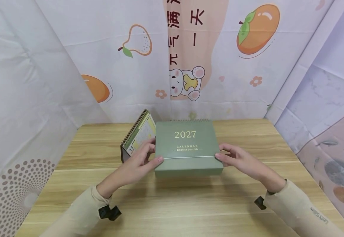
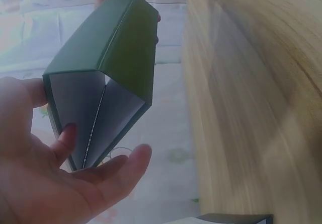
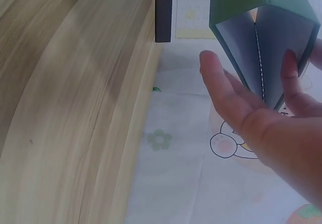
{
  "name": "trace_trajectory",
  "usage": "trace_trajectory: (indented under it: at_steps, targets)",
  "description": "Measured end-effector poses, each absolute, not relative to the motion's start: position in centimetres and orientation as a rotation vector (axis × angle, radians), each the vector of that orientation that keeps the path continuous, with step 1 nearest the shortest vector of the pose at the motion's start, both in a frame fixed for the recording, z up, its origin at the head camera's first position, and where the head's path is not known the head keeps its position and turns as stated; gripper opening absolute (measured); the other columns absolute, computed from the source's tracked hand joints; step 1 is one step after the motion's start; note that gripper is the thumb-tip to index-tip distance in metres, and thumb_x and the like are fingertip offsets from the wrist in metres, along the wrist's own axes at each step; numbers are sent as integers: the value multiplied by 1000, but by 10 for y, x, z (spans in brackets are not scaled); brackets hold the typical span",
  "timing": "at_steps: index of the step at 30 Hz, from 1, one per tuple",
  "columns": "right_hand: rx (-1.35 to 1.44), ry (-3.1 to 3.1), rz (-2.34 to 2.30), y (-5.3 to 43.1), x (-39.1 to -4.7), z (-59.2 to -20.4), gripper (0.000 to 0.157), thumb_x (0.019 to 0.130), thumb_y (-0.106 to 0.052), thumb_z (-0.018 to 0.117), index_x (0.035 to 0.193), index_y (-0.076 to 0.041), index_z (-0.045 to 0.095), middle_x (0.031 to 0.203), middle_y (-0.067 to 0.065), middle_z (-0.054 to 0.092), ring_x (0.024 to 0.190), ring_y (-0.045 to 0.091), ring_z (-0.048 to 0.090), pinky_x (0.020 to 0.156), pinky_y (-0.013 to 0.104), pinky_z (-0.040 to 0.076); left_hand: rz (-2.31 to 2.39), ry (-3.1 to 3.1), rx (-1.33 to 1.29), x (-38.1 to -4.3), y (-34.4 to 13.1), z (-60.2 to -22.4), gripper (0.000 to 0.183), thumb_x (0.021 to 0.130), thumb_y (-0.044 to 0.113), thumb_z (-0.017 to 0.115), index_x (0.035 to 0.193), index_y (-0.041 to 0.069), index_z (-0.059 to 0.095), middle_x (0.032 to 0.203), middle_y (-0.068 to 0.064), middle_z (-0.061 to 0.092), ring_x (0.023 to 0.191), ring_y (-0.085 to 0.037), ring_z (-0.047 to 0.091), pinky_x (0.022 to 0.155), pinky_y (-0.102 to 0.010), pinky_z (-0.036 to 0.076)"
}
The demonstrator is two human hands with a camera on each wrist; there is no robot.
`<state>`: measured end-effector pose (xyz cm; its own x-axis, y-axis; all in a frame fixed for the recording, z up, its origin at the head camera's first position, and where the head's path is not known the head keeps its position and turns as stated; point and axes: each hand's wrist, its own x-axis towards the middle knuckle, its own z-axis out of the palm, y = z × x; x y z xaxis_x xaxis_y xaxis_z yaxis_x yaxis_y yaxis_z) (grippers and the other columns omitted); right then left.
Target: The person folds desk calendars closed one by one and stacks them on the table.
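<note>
A green desk calendar (image 1: 186,163) with "2027" in gold on its cover is tilted back in front of me, its spiral binding along the far edge. My left hand (image 1: 137,163) grips its left side, thumb on the cover. On the right side, my right hand (image 1: 241,161) holds it the same way. Both wrist views show the calendar's open triangular end, with a finger reaching inside the folded stand (image 2: 75,103) (image 3: 284,38). It appears raised off the table. Behind my left hand stands a second spiral desk calendar (image 1: 143,131), its page partly hidden.
The wooden table (image 1: 189,207) extends around the calendars. Printed fabric curtains (image 1: 101,49) with fruit and flower patterns hang behind the table and on both sides.
</note>
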<state>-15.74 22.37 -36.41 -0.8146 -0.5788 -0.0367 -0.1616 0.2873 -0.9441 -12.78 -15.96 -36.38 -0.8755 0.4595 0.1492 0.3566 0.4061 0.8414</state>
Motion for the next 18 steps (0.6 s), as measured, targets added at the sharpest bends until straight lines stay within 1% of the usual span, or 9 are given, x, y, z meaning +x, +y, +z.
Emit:
trace_trajectory:
  at_steps: [1, 2, 6, 7, 10, 13, 14, 16, 18]
  targets:
    - [-660, 2179, -1537, 224, -157, -364, 17, 106, -21, 57, 108, -4, 54, 99, 11, 55, 96, 18, 63, 91, 38, 55, 1470, 2544, 736, -128, -160, -364, 24, 104, 36, 60, 117, 17, 54, 161, -10, 25, 134, -27, 49, 95, -41, 53]
    - [-658, 2168, -1537, 224, -157, -365, 18, 106, -21, 57, 107, -4, 53, 94, 8, 54, 93, 16, 61, 91, 39, 55, 1457, 2550, 730, -128, -160, -364, 24, 104, 37, 60, 117, 18, 53, 161, -11, 25, 134, -27, 50, 97, -45, 52]
    - [-667, 2121, -1554, 223, -157, -365, 17, 106, -19, 56, 108, -3, 54, 90, 3, 51, 89, 13, 58, 90, 41, 55, 1411, 2567, 702, -127, -161, -364, 24, 104, 40, 58, 116, 21, 52, 161, -10, 26, 133, -27, 51, 102, -55, 45]
    - [-663, 2118, -1555, 223, -157, -365, 17, 106, -20, 56, 108, -3, 54, 90, 2, 51, 89, 13, 58, 89, 40, 55, 1408, 2562, 702, -127, -161, -364, 24, 104, 41, 58, 117, 21, 52, 161, -10, 26, 133, -27, 51, 103, -55, 45]
    - [-639, 2117, -1558, 223, -157, -365, 18, 106, -21, 57, 108, -3, 54, 89, 2, 49, 89, 13, 57, 89, 40, 55, 1434, 2499, 703, -128, -162, -364, 26, 104, 39, 58, 120, 19, 51, 162, -11, 25, 132, -27, 51, 94, -48, 53]
    - [-620, 2124, -1558, 222, -156, -366, 19, 106, -22, 57, 108, -4, 53, 90, 3, 48, 90, 14, 57, 89, 40, 56, 1449, 2423, 706, -129, -163, -364, 35, 103, 35, 61, 127, 12, 48, 156, -14, 37, 127, -26, 57, 85, -38, 58]
    - [-611, 2123, -1561, 222, -156, -366, 19, 106, -22, 57, 109, -3, 53, 91, 4, 49, 90, 14, 58, 89, 40, 56, 1445, 2401, 696, -130, -163, -364, 40, 102, 35, 63, 129, 10, 47, 151, -15, 43, 123, -25, 60, 80, -36, 59]
    - [-598, 2110, -1574, 222, -156, -366, 20, 106, -22, 56, 113, -3, 53, 95, 5, 50, 92, 15, 58, 89, 41, 56, 1414, 2375, 667, -131, -164, -362, 54, 100, 36, 66, 137, 6, 41, 135, -16, 58, 103, -25, 70, 77, -34, 59]
    - [-584, 2087, -1592, 222, -156, -366, 23, 106, -22, 56, 119, -3, 53, 99, 7, 51, 93, 15, 59, 88, 41, 56, 1375, 2361, 615, -131, -164, -361, 68, 98, 39, 68, 144, 5, 33, 116, -13, 67, 83, -25, 74, 72, -35, 59]
